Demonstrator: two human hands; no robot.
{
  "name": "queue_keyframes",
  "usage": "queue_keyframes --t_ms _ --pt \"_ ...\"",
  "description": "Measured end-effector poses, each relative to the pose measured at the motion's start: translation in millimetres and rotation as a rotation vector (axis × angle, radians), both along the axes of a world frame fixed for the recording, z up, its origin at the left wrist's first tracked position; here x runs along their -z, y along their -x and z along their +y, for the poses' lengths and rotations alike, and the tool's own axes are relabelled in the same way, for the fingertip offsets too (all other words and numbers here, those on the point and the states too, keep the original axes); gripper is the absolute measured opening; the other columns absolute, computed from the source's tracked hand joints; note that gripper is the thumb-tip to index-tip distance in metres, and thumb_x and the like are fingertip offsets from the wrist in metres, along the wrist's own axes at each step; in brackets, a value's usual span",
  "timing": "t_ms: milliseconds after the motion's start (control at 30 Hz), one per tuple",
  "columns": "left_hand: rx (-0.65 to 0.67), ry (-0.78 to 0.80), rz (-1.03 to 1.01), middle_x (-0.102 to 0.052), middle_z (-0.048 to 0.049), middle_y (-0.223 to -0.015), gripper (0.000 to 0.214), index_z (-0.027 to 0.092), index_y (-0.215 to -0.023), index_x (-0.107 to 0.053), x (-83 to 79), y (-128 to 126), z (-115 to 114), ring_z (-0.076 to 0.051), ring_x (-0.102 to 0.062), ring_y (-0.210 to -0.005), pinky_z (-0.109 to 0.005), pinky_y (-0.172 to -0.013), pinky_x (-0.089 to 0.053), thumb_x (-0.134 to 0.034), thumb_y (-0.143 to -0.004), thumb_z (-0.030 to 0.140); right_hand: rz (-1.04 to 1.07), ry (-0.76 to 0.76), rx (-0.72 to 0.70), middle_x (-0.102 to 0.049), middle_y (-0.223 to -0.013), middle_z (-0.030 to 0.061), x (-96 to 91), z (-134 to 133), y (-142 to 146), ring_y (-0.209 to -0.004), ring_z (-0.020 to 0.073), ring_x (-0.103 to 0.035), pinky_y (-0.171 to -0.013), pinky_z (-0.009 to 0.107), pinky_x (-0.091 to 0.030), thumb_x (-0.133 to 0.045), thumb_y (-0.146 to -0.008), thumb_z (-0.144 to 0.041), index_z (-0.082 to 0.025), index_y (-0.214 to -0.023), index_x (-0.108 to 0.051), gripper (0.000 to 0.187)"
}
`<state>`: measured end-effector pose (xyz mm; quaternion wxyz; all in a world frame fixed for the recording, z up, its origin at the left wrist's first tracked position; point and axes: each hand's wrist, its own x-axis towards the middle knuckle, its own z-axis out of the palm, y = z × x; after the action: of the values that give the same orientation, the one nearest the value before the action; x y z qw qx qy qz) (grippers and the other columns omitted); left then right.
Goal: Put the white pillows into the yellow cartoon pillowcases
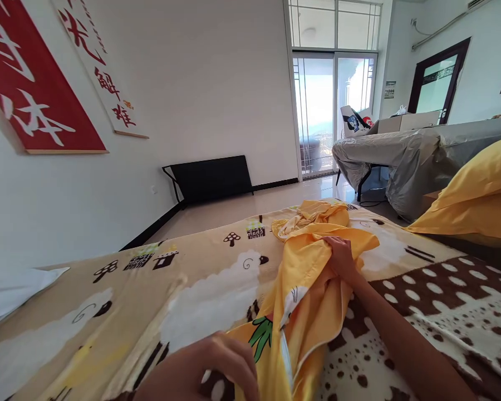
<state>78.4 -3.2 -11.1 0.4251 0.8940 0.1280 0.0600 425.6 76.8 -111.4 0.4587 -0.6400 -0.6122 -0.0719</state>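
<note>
A yellow cloth cover (307, 278) with a carrot print and a zip along one edge lies bunched on a bed. My right hand (339, 253) reaches forward with its fingers closed on a fold near the cover's far end. At the bottom of the view, my left hand (209, 365) pinches the near edge of the same cover beside the zip. The cover stretches between my two hands.
The bed wears a beige and brown sheet (183, 289) printed with sheep and mushrooms. A yellow pillow (476, 197) lies at the right, a white pillow (8, 289) at the left. Beyond stand a grey-covered table (417, 156), a black rack (211, 178) and a glass door (334, 106).
</note>
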Motion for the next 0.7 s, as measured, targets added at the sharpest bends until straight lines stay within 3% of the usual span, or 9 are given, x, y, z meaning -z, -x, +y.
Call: queue_keyframes --t_ms 67,133,167,233,333,433,533,600,700 --pt "-0.299 -0.077 -0.026 -0.063 -0.0092 -0.115 0.047 0.024 -0.114 -0.062 17.1 -5 19 -0.022 -0.057 -0.099 -0.032 -0.089 -0.045 -0.053 -0.081 0.058 0.039 -0.072 -0.014 -0.071 -0.097 0.0076 -6.2 -4 1 -0.091 0.021 -0.062 -0.086 0.034 -0.035 -0.047 -0.075 -0.019 -0.018 -0.098 -0.066 0.031" --pt "-0.557 -0.198 0.067 -0.053 -0.0107 -0.131 0.055 0.024 -0.129 -0.051 42.6 -14 38 -0.026 -0.048 -0.116 -0.039 -0.102 -0.037 -0.054 -0.082 0.052 0.067 -0.153 -0.023 -0.071 -0.096 0.007 -13.1 -10 4 -0.09 0.0215 -0.062 -0.085 0.034 -0.037 -0.045 -0.075 -0.022 -0.019 -0.098 -0.065 0.031" --pt "-0.604 -0.24 0.154 -0.049 -0.0124 -0.135 0.061 0.022 -0.132 -0.047 56.4 -18 46 -0.028 -0.043 -0.122 -0.041 -0.106 -0.032 -0.059 -0.078 0.049 0.08 -0.194 -0.021 -0.071 -0.096 0.0068 -16.8 -13 6 -0.091 0.0222 -0.061 -0.085 0.034 -0.038 -0.044 -0.075 -0.022 -0.02 -0.097 -0.065 0.031" --pt "-0.564 -0.255 0.305 -0.048 -0.0123 -0.134 0.062 0.02 -0.126 -0.051 81.3 -24 60 -0.029 -0.042 -0.123 -0.039 -0.106 -0.032 -0.066 -0.07 0.043 0.103 -0.266 -0.001 -0.071 -0.095 0.0072 -24.5 -20 8 -0.091 0.0238 -0.061 -0.085 0.036 -0.04 -0.043 -0.074 -0.023 -0.021 -0.095 -0.065 0.03" --pt "-0.485 -0.248 0.344 -0.057 -0.004 -0.098 0.023 0.018 -0.085 -0.059 102.2 -25 70 -0.021 -0.051 -0.092 -0.028 -0.082 -0.042 -0.061 -0.07 0.036 0.154 -0.352 0.046 -0.071 -0.088 0.0077 -35.9 -28 9 -0.085 0.0243 -0.06 -0.081 0.037 -0.042 -0.045 -0.073 -0.024 -0.021 -0.09 -0.066 0.027" --pt "-0.491 -0.237 0.329 -0.039 0.003 -0.064 0.028 0.018 -0.06 -0.04 99.7 -21 72 -0.012 -0.038 -0.061 -0.023 -0.057 -0.032 -0.048 -0.079 0.036 0.255 -0.439 0.068 -0.069 -0.081 0.0062 -45.8 -37 7 -0.075 0.0219 -0.059 -0.071 0.033 -0.044 -0.047 -0.071 -0.025 -0.019 -0.086 -0.066 0.024" --pt "-0.535 -0.251 0.288 -0.029 0.0035 -0.061 0.038 0.018 -0.059 -0.03 80.6 -9 74 -0.011 -0.029 -0.058 -0.023 -0.054 -0.025 -0.04 -0.085 0.044 0.36 -0.517 0.054 -0.067 -0.077 0.0037 -54.3 -46 2 -0.069 0.0188 -0.057 -0.063 0.029 -0.043 -0.051 -0.071 -0.025 -0.018 -0.084 -0.065 0.02" --pt "-0.663 -0.324 0.22 -0.032 0.0028 -0.061 0.04 0.019 -0.06 -0.031 64.8 8 78 -0.012 -0.033 -0.059 -0.024 -0.056 -0.027 -0.037 -0.086 0.048 0.4 -0.581 0.064 -0.066 -0.077 0.0023 -60.5 -53 -4 -0.068 0.0172 -0.057 -0.062 0.027 -0.042 -0.054 -0.069 -0.025 -0.017 -0.085 -0.065 0.02" --pt "-1.016 -0.483 0.08 -0.049 -0.0004 -0.062 0.038 0.019 -0.064 -0.044 46.7 48 88 -0.015 -0.047 -0.062 -0.024 -0.06 -0.034 -0.037 -0.084 0.051 0.403 -0.639 0.125 -0.065 -0.075 0.0019 -71.4 -61 -15 -0.068 0.017 -0.056 -0.061 0.026 -0.042 -0.053 -0.065 -0.024 -0.016 -0.086 -0.065 0.025"
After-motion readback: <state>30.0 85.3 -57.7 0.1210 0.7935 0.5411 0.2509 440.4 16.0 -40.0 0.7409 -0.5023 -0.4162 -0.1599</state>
